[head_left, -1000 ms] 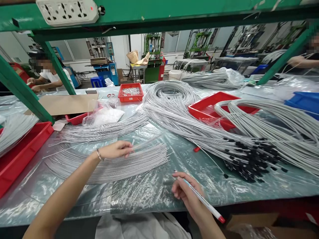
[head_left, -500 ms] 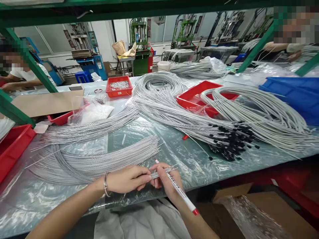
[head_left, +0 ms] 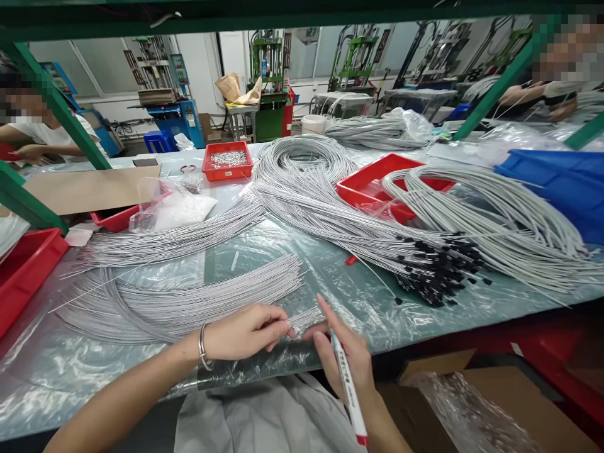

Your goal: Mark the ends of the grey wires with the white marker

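My left hand (head_left: 252,330), with a metal bangle at its wrist, is closed on several thin grey wires (head_left: 306,316) whose ends stick out to the right. Just right of those ends is my right hand (head_left: 352,355), its index finger stretched out. A white marker pen (head_left: 348,393) with a red end rests in its grip, slanting down toward me; the writing tip is hidden by the fingers. Behind my left hand a fanned bundle of grey wires (head_left: 212,302) lies on the plastic-covered table (head_left: 255,242).
Black-tipped wires (head_left: 434,267) lie at the right, beside a thick cable coil (head_left: 500,214). Red trays (head_left: 361,176) and a red bin of small metal parts (head_left: 228,173) stand farther back. A blue bin (head_left: 557,182) is at right. Co-workers sit at both sides.
My right hand has drawn away to the right from the wires, and the marker has swung steeper. My left hand keeps its hold on the wires. The camera view has shifted slightly.
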{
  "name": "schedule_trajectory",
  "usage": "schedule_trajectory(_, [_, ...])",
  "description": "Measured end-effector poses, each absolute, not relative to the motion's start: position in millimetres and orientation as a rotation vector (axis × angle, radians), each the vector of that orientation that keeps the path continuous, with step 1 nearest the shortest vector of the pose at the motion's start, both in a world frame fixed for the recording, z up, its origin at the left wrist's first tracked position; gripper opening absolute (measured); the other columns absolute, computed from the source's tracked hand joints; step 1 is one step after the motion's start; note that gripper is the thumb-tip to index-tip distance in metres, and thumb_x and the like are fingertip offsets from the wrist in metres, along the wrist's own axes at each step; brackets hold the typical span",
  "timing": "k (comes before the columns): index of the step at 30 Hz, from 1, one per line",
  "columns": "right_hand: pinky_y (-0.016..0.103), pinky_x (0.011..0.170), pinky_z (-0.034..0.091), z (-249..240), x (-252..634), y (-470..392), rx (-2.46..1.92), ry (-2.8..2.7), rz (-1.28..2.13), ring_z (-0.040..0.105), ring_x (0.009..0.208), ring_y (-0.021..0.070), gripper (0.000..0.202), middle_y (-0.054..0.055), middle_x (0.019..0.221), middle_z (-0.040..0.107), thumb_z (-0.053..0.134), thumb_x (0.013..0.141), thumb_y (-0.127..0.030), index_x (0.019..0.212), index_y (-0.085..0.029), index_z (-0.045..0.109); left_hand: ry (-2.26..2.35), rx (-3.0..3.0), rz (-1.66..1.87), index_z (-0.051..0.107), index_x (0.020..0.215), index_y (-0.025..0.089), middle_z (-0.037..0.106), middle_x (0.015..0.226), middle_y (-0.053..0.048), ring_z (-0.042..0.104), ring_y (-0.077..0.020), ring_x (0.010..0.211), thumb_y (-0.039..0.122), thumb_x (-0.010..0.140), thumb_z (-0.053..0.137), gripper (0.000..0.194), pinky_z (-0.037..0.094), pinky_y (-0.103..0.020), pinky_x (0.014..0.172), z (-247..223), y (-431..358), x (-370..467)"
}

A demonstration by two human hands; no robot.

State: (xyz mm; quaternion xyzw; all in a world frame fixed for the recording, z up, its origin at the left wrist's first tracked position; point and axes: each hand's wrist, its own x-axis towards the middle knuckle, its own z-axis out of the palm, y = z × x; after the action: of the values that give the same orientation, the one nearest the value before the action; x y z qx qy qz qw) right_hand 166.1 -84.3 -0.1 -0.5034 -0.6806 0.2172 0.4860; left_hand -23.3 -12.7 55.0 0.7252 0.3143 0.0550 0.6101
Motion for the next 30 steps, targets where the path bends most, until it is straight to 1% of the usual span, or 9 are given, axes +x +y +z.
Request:
schedule_trajectory(1, [0.021,0.06,0.044,-1,169,-83,-1.223,-1.603,0.605,0.054,0.062,0.01,0.044,0.0,0.07,0.058,0.048,0.087,-0.017,0.13,-0.019,0.041,0.721,1.671,0.136,0.058,0.094,0.012,0.052,0.063,0.0,0.039,-0.0053,0.053,0.042,0.094,0.034,0.038,0.03,-0.015,0.048,56,-13,-23])
schedule_trajectory(3, [0.019,0.048,0.038,-3,174,-81,-1.195,-1.511,0.838,0.048,0.051,0.0086,0.019,-0.001,0.06,0.053,0.05,0.087,-0.028,0.1,-0.016,0.053,0.7,1.64,0.115,0.055,0.101,0.013,0.057,0.066,0.0,0.039,-0.0047,0.05,0.041,0.093,0.036,0.034,0.029,-0.015,0.046,56,-14,-23])
schedule_trajectory(4, [0.018,0.044,0.034,-4,176,-81,-1.177,-1.483,0.977,0.042,0.045,0.0075,0.017,-0.003,0.053,0.048,0.049,0.087,-0.032,0.084,-0.015,0.051,0.685,1.61,0.084,0.051,0.105,0.014,0.059,0.069,0.0,0.038,-0.0042,0.047,0.041,0.093,0.036,0.033,0.029,-0.015,0.044,56,-15,-23])
schedule_trajectory(5, [0.018,0.041,0.03,-4,176,-80,-1.159,-1.466,1.113,0.037,0.041,0.0065,0.025,-0.003,0.047,0.044,0.047,0.088,-0.034,0.072,-0.015,0.046,0.674,1.575,0.049,0.047,0.107,0.015,0.061,0.073,-0.001,0.038,-0.0037,0.045,0.041,0.093,0.037,0.032,0.029,-0.015,0.042,55,-16,-23])
schedule_trajectory(7, [0.018,0.038,0.025,-1,174,-80,-1.146,-1.432,1.326,0.03,0.036,0.0052,0.036,-0.004,0.04,0.037,0.042,0.091,-0.036,0.061,-0.015,0.039,0.648,1.496,0.003,0.041,0.106,0.015,0.063,0.077,-0.002,0.039,-0.0032,0.04,0.043,0.093,0.036,0.031,0.03,-0.015,0.039,52,-17,-24])
schedule_trajectory(13, [0.02,0.039,0.024,6,167,-80,-1.159,-1.347,1.408,0.029,0.036,0.0054,0.042,-0.003,0.039,0.035,0.043,0.09,-0.041,0.057,-0.015,0.037,0.61,1.354,0.047,0.04,0.088,0.012,0.063,0.076,-0.006,0.04,-0.0018,0.04,0.046,0.09,0.039,0.034,0.03,-0.013,0.038,40,-17,-22])
schedule_trajectory(20, [0.019,0.038,0.023,3,170,-79,-1.178,-1.408,1.398,0.028,0.036,0.0048,0.041,-0.004,0.04,0.035,0.042,0.091,-0.039,0.059,-0.015,0.036,0.738,1.213,-0.001,0.046,0.083,0.01,0.063,0.077,-0.007,0.054,-0.0059,0.049,0.045,0.081,0.055,0.036,0.039,-0.013,0.04,42,-15,-22])
schedule_trajectory(26, [0.019,0.038,0.022,2,167,-79,-1.18,-1.467,1.436,0.027,0.037,0.0041,0.041,-0.004,0.042,0.035,0.041,0.092,-0.038,0.059,-0.014,0.036,0.647,1.298,-0.111,0.051,0.088,0.01,0.063,0.079,-0.005,0.054,-0.0055,0.05,0.038,0.086,0.05,0.027,0.042,-0.013,0.044,41,-13,-23])
schedule_trajectory(30, [0.019,0.04,0.025,0,168,-81,-1.215,-1.524,1.33,0.029,0.038,0.0044,0.042,-0.003,0.042,0.036,0.042,0.091,-0.034,0.056,-0.014,0.034,0.699,1.314,-0.049,0.053,0.08,0.009,0.061,0.073,-0.005,0.055,-0.0068,0.052,0.035,0.086,0.051,0.027,0.044,-0.014,0.047,43,-18,-16])
